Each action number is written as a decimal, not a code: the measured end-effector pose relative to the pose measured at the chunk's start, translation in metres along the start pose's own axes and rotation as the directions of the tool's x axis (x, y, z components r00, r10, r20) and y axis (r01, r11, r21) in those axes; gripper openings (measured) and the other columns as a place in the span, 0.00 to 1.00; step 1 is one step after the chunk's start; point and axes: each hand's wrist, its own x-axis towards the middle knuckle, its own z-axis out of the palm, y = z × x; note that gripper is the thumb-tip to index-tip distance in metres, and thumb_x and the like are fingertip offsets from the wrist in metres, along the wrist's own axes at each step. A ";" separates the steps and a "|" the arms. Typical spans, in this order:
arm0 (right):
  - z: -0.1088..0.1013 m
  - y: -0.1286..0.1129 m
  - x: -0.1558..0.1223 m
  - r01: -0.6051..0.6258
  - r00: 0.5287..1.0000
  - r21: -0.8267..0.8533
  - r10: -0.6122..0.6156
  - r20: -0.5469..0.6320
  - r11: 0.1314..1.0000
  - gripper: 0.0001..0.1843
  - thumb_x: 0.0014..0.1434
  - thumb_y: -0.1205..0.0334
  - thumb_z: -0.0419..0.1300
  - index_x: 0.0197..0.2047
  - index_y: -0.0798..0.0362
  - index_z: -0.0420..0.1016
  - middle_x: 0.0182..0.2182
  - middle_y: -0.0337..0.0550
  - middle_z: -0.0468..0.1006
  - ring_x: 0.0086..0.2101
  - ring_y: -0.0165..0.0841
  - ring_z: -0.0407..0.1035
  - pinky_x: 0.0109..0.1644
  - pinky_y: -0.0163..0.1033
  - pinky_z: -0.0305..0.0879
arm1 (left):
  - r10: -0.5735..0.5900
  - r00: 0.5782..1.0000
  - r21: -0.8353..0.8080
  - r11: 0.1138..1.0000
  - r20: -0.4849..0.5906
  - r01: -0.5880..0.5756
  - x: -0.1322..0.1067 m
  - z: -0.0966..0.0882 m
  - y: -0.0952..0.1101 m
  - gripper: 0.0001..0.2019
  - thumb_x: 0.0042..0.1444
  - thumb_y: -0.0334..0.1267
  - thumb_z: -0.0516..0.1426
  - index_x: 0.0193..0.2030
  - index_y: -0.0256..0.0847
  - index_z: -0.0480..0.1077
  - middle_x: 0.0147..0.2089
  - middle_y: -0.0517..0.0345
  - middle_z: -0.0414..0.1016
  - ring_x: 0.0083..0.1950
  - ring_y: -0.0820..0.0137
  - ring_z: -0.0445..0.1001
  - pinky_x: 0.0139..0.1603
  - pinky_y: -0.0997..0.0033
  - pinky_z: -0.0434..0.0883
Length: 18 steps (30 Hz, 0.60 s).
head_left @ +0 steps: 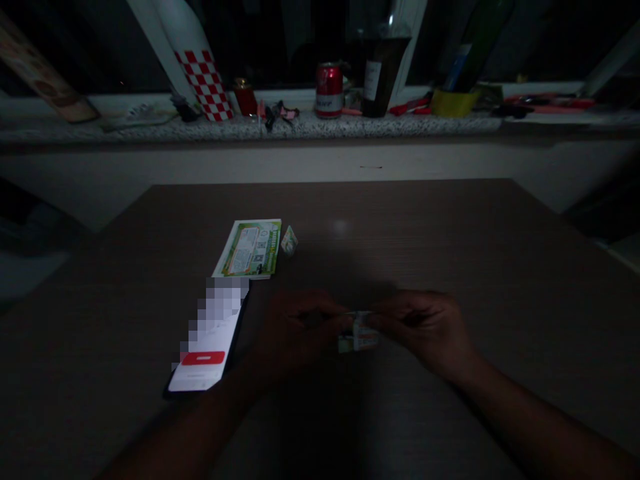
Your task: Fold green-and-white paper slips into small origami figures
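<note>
Between my two hands is a small folded piece of printed paper, with white, green and orange on it. My left hand pinches its left upper edge between thumb and fingers. On the other side, my right hand is closed on the right upper edge in the same kind of pinch. The paper hangs just over the dark table; dim light hides its finer folds. A small folded paper piece in similar print stands on the table farther off, beside a stack of printed green-and-white sheets.
A lit phone lies left of my left hand, its screen partly blurred out. Past the wooden table runs a granite sill bearing a red can, a checkered bottle, a yellow holder and several small items.
</note>
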 end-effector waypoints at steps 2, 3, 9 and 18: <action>-0.002 -0.002 0.000 0.043 0.999 -0.048 -0.043 0.009 0.998 0.02 0.49 0.68 0.69 0.26 0.55 0.81 0.21 0.41 0.82 0.20 0.29 0.75 0.21 0.27 0.71 | -0.057 0.998 -0.012 0.998 0.024 0.057 0.002 0.000 0.000 0.03 0.52 0.35 0.63 0.31 0.38 0.78 0.28 0.59 0.78 0.29 0.73 0.74 0.28 0.77 0.66; -0.003 -0.002 0.000 0.059 0.998 -0.069 -0.058 0.016 0.996 0.02 0.48 0.68 0.69 0.26 0.54 0.81 0.21 0.42 0.82 0.20 0.29 0.75 0.22 0.27 0.71 | -0.072 0.997 -0.014 0.997 0.037 0.073 0.003 0.001 0.000 0.03 0.52 0.34 0.63 0.30 0.38 0.77 0.28 0.59 0.78 0.29 0.72 0.74 0.29 0.76 0.67; -0.002 0.000 -0.002 0.036 0.998 -0.067 -0.032 0.053 0.997 0.02 0.49 0.68 0.69 0.27 0.55 0.81 0.21 0.41 0.82 0.20 0.29 0.75 0.22 0.28 0.71 | -0.085 0.991 -0.038 0.995 0.102 0.089 0.004 0.000 -0.003 0.04 0.52 0.35 0.63 0.31 0.38 0.78 0.28 0.59 0.78 0.29 0.74 0.73 0.29 0.77 0.66; -0.004 0.002 -0.004 -0.057 0.996 0.008 0.056 0.072 0.998 0.02 0.50 0.67 0.68 0.26 0.55 0.80 0.21 0.41 0.80 0.21 0.26 0.72 0.23 0.28 0.67 | -0.052 0.994 -0.077 0.995 0.091 0.059 0.003 0.000 0.000 0.05 0.53 0.35 0.62 0.29 0.37 0.77 0.26 0.60 0.75 0.27 0.75 0.70 0.28 0.78 0.64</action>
